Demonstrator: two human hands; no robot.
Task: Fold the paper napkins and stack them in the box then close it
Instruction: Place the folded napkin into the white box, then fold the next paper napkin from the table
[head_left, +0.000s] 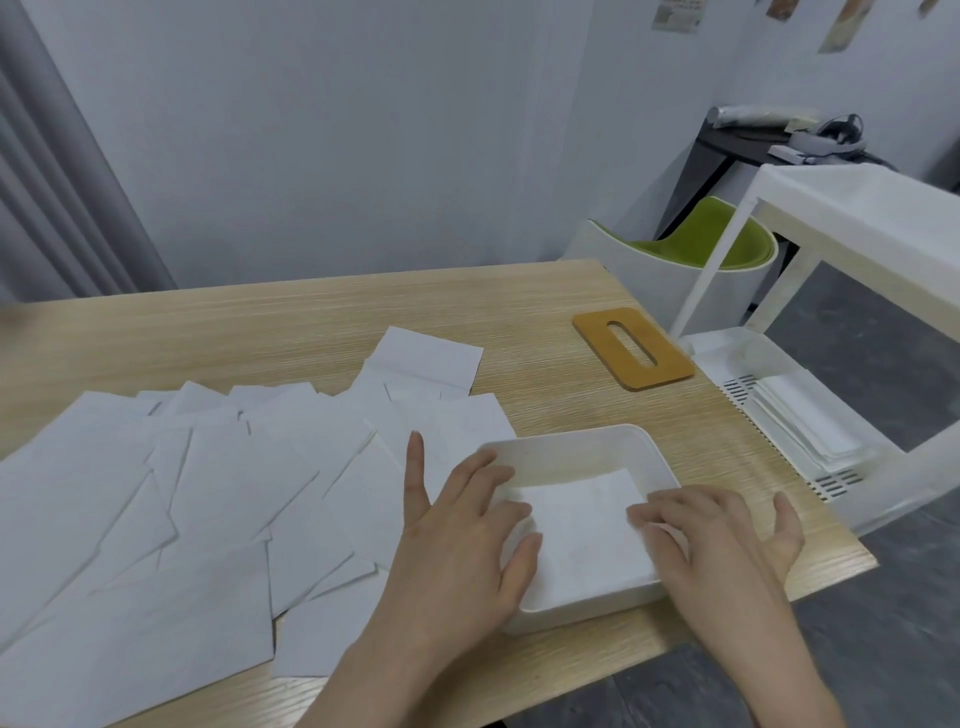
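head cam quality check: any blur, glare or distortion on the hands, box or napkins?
Head view: soft even light, no glare, faint shadows only. Wide-angle bending shows on the table edge and white rack. Right hand fingertips slightly smeared over the folded napkin; left hand sharper. White box and loose napkins are low-contrast, edges hard to separate.
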